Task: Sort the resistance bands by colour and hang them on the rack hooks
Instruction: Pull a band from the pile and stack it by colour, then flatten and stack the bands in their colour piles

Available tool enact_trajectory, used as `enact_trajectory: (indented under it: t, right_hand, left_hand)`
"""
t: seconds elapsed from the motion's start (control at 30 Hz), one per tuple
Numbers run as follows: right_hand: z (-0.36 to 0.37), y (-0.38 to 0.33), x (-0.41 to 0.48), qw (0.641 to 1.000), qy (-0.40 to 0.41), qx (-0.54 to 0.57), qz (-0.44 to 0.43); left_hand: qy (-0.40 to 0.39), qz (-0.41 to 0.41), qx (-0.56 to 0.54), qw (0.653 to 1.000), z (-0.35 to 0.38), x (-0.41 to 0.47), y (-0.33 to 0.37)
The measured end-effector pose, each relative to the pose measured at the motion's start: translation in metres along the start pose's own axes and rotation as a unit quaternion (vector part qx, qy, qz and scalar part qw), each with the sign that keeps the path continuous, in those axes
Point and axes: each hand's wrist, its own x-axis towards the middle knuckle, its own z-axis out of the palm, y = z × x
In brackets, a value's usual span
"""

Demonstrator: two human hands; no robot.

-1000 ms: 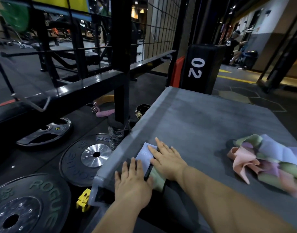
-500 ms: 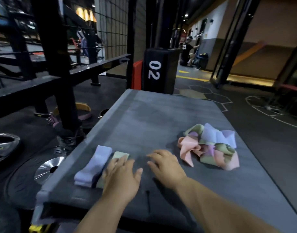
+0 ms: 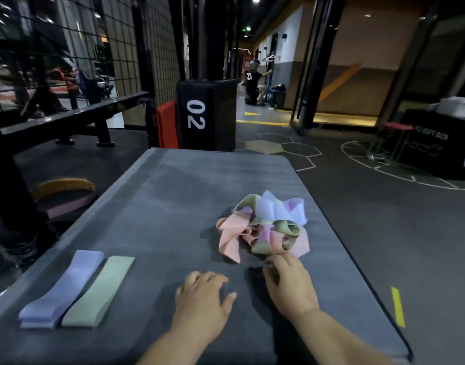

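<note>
Sorting step: the right grip point(image 3: 286, 283), curled at the tangled pink-green-lilac elastic band pile point(image 3: 265, 227) mid-frame, hold unclear, should tease one loop free; the left grip point(image 3: 202, 296) lies spread, empty.

The table point(image 3: 173, 206) has a matt grey skin, smooth but scuffed with pale chalky smears. It looks like vinyl or rubber, which one cannot be told. The lilac band point(image 3: 65, 288) and green band point(image 3: 99, 291) lying flat look like soft matt fabric, as does the crumpled pile of bands point(image 3: 263, 227) – limp, folding without sheen. The black box point(image 3: 207, 114) marked 02 seems padded, with a smooth, faintly shiny cover. The rack beam point(image 3: 76, 114) is black painted metal, glossy with highlights – the wire mesh point(image 3: 126, 48) is thin dark metal. The floor point(image 3: 384, 219) is dark, matt, rubbery.
</note>
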Motion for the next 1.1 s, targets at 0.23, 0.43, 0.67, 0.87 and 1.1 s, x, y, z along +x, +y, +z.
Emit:
enact_trajectory:
  t: [0.23, 0.43, 0.67, 0.87, 1.1]
  right_hand:
    - [-0.036, 0.007, 0.049, 0.991, 0.085, 0.083, 0.062]
    - [-0.041, 0.044, 0.116, 0.971, 0.047, 0.099, 0.212]
    - [-0.028, 0.083, 0.164, 0.953, -0.059, 0.09, 0.283]
    - [-0.015, 0.093, 0.191, 0.927, -0.082, 0.185, 0.317]
    - [-0.009, 0.094, 0.199, 0.92, 0.003, 0.213, 0.329]
  left_hand:
    - [0.04, 0.019, -0.024, 0.999, -0.02, 0.06, 0.046]
    - [0.057, 0.003, -0.082, 0.995, -0.031, 0.138, 0.077]
    - [0.036, -0.018, -0.08, 0.996, -0.021, 0.195, 0.08]
    - [0.014, -0.037, -0.164, 0.986, -0.004, 0.217, 0.081]
    - [0.048, -0.054, -0.194, 0.978, -0.01, 0.222, 0.079]
